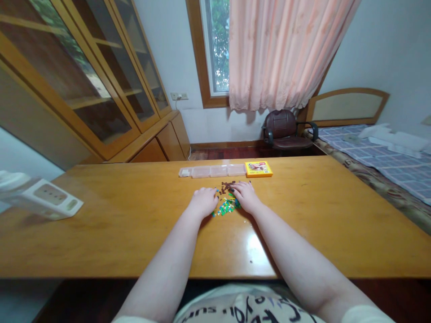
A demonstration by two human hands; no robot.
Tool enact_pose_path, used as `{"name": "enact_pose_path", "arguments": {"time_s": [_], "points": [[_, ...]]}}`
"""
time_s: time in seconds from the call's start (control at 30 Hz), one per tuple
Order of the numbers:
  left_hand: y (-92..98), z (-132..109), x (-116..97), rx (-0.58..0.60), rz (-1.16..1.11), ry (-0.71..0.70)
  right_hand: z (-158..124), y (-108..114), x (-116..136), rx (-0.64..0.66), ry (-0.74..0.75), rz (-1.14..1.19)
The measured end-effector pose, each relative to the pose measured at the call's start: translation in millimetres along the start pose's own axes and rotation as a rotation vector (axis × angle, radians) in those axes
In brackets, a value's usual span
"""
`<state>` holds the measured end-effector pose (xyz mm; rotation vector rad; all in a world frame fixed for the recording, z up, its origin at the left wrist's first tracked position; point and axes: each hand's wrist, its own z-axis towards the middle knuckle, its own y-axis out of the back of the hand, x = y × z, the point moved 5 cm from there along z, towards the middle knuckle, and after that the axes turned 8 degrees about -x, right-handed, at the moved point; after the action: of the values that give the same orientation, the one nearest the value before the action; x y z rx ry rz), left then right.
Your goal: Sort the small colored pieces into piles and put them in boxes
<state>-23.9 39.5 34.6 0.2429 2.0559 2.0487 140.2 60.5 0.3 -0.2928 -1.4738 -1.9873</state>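
Note:
A loose pile of small toy building bricks [228, 206], mostly green with blue, yellow and white ones, lies on the table between my hands. Just beyond it are several dark brown bricks [224, 187]. My left hand [204, 201] rests at the left side of the pile, fingers bent but apart, a small blue brick near its fingertips. On the right, my right hand [247, 196] reaches over the edge of the brown bricks with its fingers spread, touching some of them. Neither hand visibly grips a brick, though the pieces under the fingertips are partly hidden.
Clear plastic compartment trays [218, 171] stand in a row near the far edge of the wooden table [134, 233], beside a yellow box [258, 169]. A white appliance [50, 197] is at the left. Beyond are a brown chair [284, 130] and a bed [387, 148].

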Motion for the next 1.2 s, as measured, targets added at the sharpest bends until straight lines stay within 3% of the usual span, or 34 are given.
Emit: {"name": "enact_pose_path", "arguments": {"time_s": [0.13, 0.3, 0.53, 0.7, 0.97, 1.2], "points": [[-14.0, -10, 1, 0.118, 0.006, -0.091, 0, 4, 1, -0.029, -0.003, 0.034], [-30.4, -15, 1, 0.137, 0.023, -0.201, 1, 9, -1, -0.119, 0.047, 0.116], [-38.1, -17, -1, 0.153, 0.022, -0.244, 4, 11, -18, -0.248, -0.044, 0.290], [-40.8, -2, -3, 0.145, 0.049, -0.199, 5, 11, -23, -0.278, -0.091, 0.318], [-33.2, 24, -14, 0.182, -0.007, -0.186, 7, 8, -29, -0.147, -0.166, 0.165], [-38.1, 16, 6, 0.117, 0.002, 0.026, -16, -12, 0, 0.148, -0.199, -0.228]]}}
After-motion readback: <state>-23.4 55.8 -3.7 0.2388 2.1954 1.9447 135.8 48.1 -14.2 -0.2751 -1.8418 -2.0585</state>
